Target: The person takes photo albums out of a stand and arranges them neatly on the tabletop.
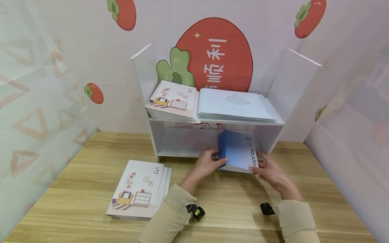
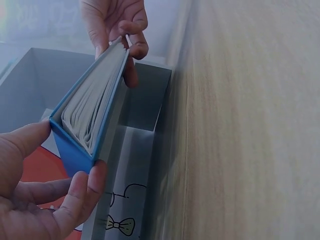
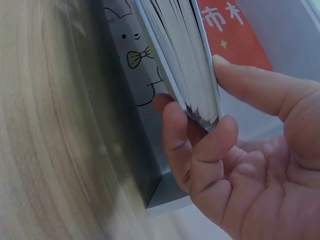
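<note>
A blue photo album [image 1: 238, 148] with "POLAROI" lettering on its cover lies flat between both hands at the lower shelf's front, partly inside the opening. My left hand [image 1: 209, 162] grips its spine side, thumb on top and fingers beneath. At the opposite edge, my right hand [image 1: 270, 170] pinches the album between thumb and fingers. The left wrist view shows the blue spine [image 2: 72, 147] and the page edges between the covers. In the right wrist view the fingers [image 3: 210, 160] curl under the album's corner.
A white two-level shelf [image 1: 153, 135] stands against the printed backdrop. Its upper level bears albums with a room drawing [image 1: 173, 99] and pale blue ones with a whale [image 1: 234, 103]. More room-drawing albums [image 1: 136, 189] lie stacked on the wooden table [image 1: 82, 189], front left.
</note>
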Tool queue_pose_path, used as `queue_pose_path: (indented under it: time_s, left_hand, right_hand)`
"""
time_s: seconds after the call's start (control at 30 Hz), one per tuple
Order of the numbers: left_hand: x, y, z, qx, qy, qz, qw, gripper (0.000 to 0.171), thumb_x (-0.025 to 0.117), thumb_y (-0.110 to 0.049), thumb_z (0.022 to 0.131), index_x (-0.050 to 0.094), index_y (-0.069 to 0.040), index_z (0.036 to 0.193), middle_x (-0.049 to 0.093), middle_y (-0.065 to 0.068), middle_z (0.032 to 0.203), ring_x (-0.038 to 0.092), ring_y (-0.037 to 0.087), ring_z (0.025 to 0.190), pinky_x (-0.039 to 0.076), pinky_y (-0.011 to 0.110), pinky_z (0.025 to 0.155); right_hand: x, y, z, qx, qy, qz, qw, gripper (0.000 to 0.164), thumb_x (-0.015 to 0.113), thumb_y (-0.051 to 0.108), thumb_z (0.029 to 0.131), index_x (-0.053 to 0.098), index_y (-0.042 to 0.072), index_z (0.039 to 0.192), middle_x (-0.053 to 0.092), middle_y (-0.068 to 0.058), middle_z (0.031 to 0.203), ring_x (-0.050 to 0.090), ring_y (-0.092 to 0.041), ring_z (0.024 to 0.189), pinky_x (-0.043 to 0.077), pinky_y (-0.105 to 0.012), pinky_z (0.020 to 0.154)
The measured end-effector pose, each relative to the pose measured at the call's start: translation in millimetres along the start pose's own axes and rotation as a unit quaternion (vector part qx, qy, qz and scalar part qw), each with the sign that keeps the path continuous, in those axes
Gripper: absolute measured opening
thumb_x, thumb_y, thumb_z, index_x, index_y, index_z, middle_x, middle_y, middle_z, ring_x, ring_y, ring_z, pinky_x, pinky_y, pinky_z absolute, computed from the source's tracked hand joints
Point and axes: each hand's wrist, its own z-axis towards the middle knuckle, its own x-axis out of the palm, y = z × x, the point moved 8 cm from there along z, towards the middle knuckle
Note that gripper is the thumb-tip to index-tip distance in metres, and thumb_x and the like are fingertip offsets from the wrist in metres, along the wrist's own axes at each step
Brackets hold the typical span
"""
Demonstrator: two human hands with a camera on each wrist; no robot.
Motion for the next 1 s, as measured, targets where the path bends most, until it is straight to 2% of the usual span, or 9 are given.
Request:
queue_pose_path:
  time_s: [0.13,0.23,0.37,0.5,0.6,0.7,0.83,1.0]
  left_hand:
    - [-0.9,0.4,-1.0,-0.012,0.001,0.017,0.9998,0.059,0.073,-0.033,0.09,0.058,0.003,0.135,0.063,0.019,0.124,0.062,0.03,0.114,0.053,0.044,0.095]
    - [-1.6,1.2,-1.1,-0.022,0.003,0.034,0.9992,0.06,0.074,-0.034,0.09,0.058,0.003,0.134,0.066,0.015,0.115,0.061,0.024,0.103,0.054,0.04,0.089]
    - [-2.2,3.2,-1.6,-0.04,0.012,0.044,0.9981,0.062,0.075,-0.036,0.088,0.058,0.003,0.134,0.068,0.012,0.107,0.06,0.02,0.093,0.053,0.035,0.08]
    - [-1.5,7.0,-1.7,-0.056,0.027,0.036,0.9974,0.067,0.074,-0.039,0.088,0.055,0.002,0.138,0.069,0.014,0.112,0.063,0.022,0.098,0.055,0.037,0.084]
    - [-0.7,8.8,-0.9,-0.056,0.038,0.025,0.9974,0.07,0.075,-0.037,0.088,0.052,0.003,0.14,0.069,0.015,0.114,0.063,0.022,0.099,0.055,0.037,0.085]
    - [0.1,9.2,-0.3,-0.045,0.052,0.014,0.9976,0.071,0.077,-0.033,0.087,0.05,0.005,0.141,0.069,0.014,0.105,0.061,0.019,0.089,0.053,0.031,0.076]
    - [2.0,7.7,-0.6,-0.029,0.075,-0.006,0.9968,0.067,0.078,-0.027,0.087,0.051,0.006,0.139,0.063,0.006,0.084,0.052,0.014,0.073,0.042,0.024,0.061]
    - [4.9,5.1,-1.7,-0.029,0.097,-0.043,0.9939,0.057,0.079,-0.023,0.086,0.054,0.007,0.127,0.043,-0.001,0.066,0.037,0.012,0.057,0.029,0.025,0.052]
  right_hand:
    - [0,-2,1,-0.01,0.011,0.003,1.0,0.093,0.062,0.007,0.096,-0.008,0.004,0.158,0.043,-0.035,0.145,0.062,-0.008,0.088,0.047,-0.023,0.069]
    - [0,-4,2,-0.025,0.022,0.007,0.999,0.096,0.061,0.005,0.096,-0.012,0.008,0.158,0.044,-0.034,0.144,0.062,-0.007,0.087,0.046,-0.022,0.067]
    - [-1,-5,3,-0.05,0.038,0.01,0.998,0.099,0.062,0.004,0.095,-0.015,0.01,0.158,0.053,-0.025,0.138,0.063,-0.008,0.086,0.046,-0.022,0.065]
    - [0,-8,4,-0.058,0.05,0.016,0.997,0.103,0.063,0.003,0.094,-0.017,0.013,0.158,0.06,-0.01,0.129,0.064,-0.009,0.085,0.045,-0.022,0.064]
    - [0,-12,6,-0.06,0.057,0.019,0.996,0.106,0.064,0.002,0.093,-0.018,0.016,0.158,0.062,-0.002,0.122,0.064,-0.01,0.083,0.045,-0.022,0.062]
    - [2,-13,6,-0.067,0.066,0.019,0.995,0.108,0.065,0.001,0.092,-0.019,0.017,0.157,0.064,0.0,0.118,0.062,-0.012,0.078,0.045,-0.023,0.059]
    - [3,-11,4,-0.079,0.083,0.018,0.993,0.109,0.065,0.0,0.092,-0.022,0.017,0.156,0.066,0.001,0.113,0.061,-0.013,0.074,0.044,-0.024,0.056]
    - [5,-10,2,-0.082,0.104,0.023,0.991,0.11,0.064,0.0,0.093,-0.025,0.018,0.155,0.066,0.003,0.113,0.063,-0.01,0.078,0.047,-0.023,0.058]
